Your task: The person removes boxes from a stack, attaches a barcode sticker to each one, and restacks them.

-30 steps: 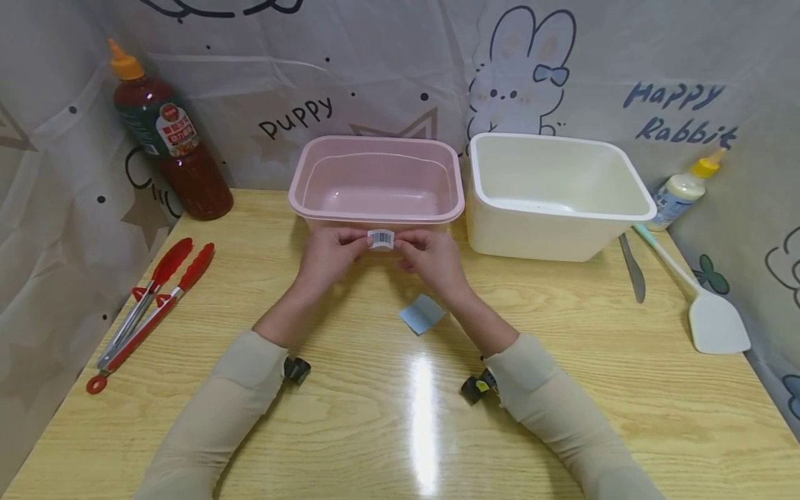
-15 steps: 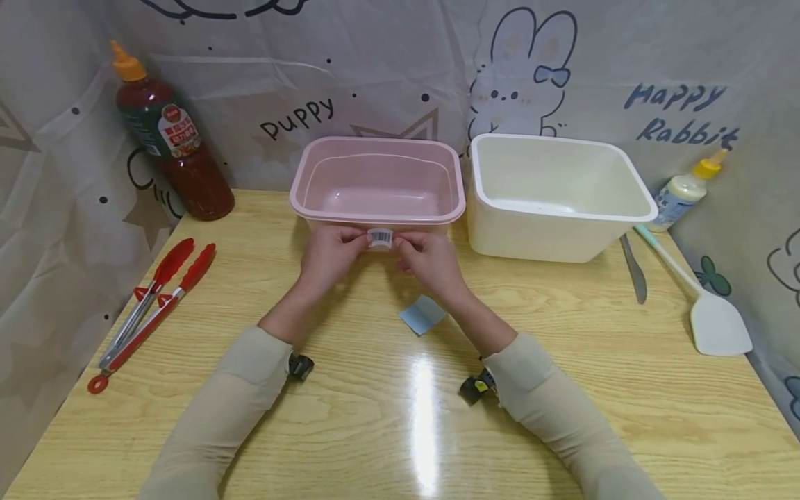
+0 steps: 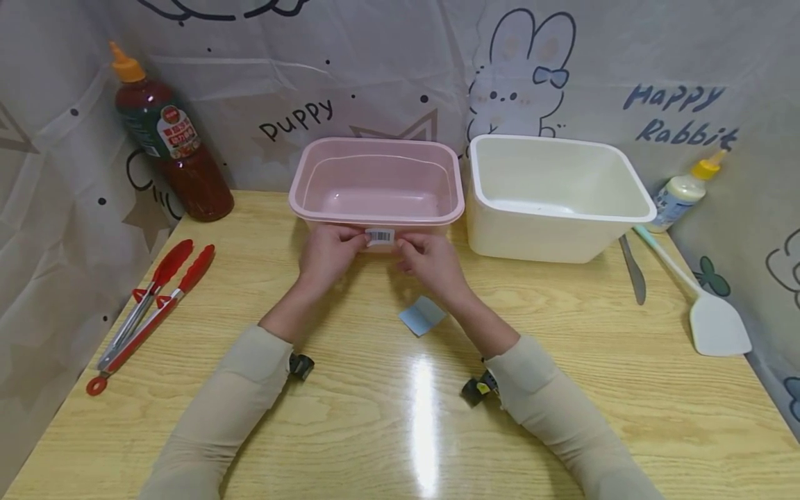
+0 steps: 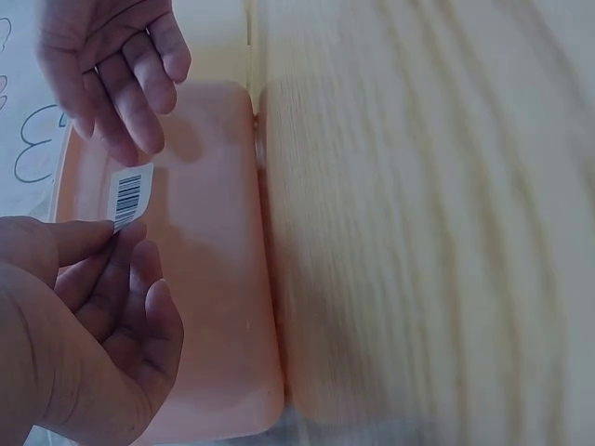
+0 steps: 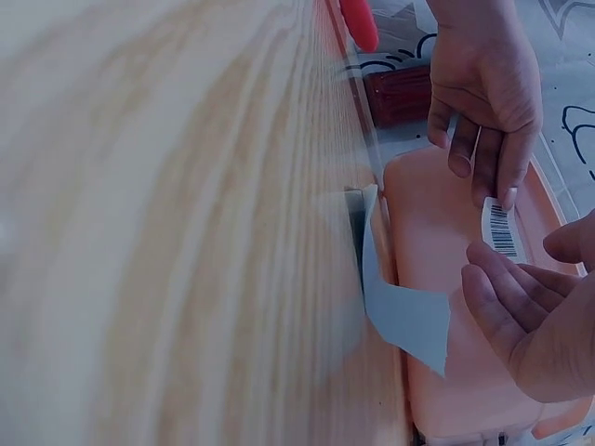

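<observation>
A small white barcode sticker [image 3: 379,236] lies flat on the front wall of the pink tub [image 3: 295,200], just under its rim. My left hand [image 3: 328,253] pinches the sticker's left end with its thumb tip while its other fingers curl below. My right hand [image 3: 431,262] is at the sticker's right end. In the right wrist view the right hand [image 5: 530,325] is relaxed, with the sticker [image 5: 502,228] just beyond its fingertips. The left wrist view shows the left hand [image 4: 84,316] at the sticker [image 4: 128,195] on the tub [image 4: 214,279].
A blue-grey paper slip [image 3: 423,314] lies on the wooden table near my right wrist. A white tub [image 3: 550,137] stands right of the pink one, with a knife [image 3: 632,271], white spatula [image 3: 719,323] and small bottle [image 3: 684,191] beyond. Red tongs [image 3: 150,305] and a sauce bottle [image 3: 169,146] are at left.
The sticker, held curved between both hands just before the tub, now lies flat against the tub's front wall under the rim. Both hands stayed in place.
</observation>
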A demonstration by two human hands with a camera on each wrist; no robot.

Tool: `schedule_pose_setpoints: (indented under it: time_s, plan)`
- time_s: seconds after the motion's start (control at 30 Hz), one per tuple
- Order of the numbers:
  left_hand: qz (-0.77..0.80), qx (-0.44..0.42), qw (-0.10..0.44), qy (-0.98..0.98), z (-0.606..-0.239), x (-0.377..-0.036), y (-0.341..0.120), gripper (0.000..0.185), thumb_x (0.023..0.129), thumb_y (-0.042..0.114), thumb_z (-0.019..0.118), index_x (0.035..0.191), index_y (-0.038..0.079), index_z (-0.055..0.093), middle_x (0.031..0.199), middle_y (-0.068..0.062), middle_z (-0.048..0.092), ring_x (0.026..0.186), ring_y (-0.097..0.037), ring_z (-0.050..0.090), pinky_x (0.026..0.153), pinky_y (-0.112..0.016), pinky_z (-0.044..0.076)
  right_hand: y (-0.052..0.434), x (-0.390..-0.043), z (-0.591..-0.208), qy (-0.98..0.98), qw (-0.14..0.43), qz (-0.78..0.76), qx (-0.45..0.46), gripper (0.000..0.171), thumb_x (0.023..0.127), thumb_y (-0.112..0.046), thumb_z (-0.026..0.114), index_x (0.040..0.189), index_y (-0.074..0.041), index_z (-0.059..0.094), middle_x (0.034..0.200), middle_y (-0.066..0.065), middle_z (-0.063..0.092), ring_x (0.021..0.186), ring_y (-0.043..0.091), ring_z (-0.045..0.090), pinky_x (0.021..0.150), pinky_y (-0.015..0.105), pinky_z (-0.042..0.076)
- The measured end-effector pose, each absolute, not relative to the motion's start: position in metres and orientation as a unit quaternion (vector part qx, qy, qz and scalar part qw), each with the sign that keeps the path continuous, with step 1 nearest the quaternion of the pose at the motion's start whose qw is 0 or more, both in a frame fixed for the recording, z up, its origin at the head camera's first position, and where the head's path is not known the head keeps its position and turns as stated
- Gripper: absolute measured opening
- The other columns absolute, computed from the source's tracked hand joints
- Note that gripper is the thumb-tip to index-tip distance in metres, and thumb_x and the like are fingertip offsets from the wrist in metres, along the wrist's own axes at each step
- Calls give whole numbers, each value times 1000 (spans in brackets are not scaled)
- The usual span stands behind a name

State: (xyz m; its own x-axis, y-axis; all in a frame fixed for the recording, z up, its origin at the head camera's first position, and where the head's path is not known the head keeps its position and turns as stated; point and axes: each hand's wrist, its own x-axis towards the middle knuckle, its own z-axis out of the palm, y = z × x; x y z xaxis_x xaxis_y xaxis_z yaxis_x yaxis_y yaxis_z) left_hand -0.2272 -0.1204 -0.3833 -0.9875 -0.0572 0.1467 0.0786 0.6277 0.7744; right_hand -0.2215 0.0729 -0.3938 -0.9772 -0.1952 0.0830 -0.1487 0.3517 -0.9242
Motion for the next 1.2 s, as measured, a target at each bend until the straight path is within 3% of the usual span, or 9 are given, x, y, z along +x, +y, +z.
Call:
schedule_pose_setpoints:
  time_s: [0.23,0.5,0.7,1.0,1.2]
  plan:
    - [-423,-5,82,-902,-383,-227,-120,19,92,28,73,97,12,83,96,-5,80,81,-20,64,66,-29,42,73,-220,-393,828,21,-551,-104,33,103,-21,56,122,2,71,110,23,74,87,36,76,71,33,62]
    - [-423,-11,83,-902,-382,-227,-121,18,91,28,73,95,14,84,91,-5,80,72,-19,61,62,-30,42,69,-220,-393,826,6,-547,-134,32,102,-15,56,128,-1,68,106,24,74,75,32,70,63,23,58]
    - [-414,-12,71,-907,-382,-228,-123,20,92,30,72,99,15,83,97,-4,80,77,-19,62,66,-30,42,69,-220,-393,835,9,-531,-140,34,102,-16,55,132,-4,67,103,20,74,76,35,71,65,25,59]
    - [-402,-8,58,-914,-379,-227,-124,22,93,34,72,100,16,83,86,-6,79,57,-12,52,55,-30,39,69,-220,-392,837,17,-531,-132,35,102,-18,54,133,-6,66,100,17,75,78,40,73,66,28,61]
    - [-396,-7,51,-917,-378,-225,-126,24,94,36,71,101,15,83,84,-9,78,59,-14,50,54,-30,37,69,-221,-392,835,23,-534,-130,35,103,-17,54,134,-6,66,100,18,75,78,40,73,69,32,62]
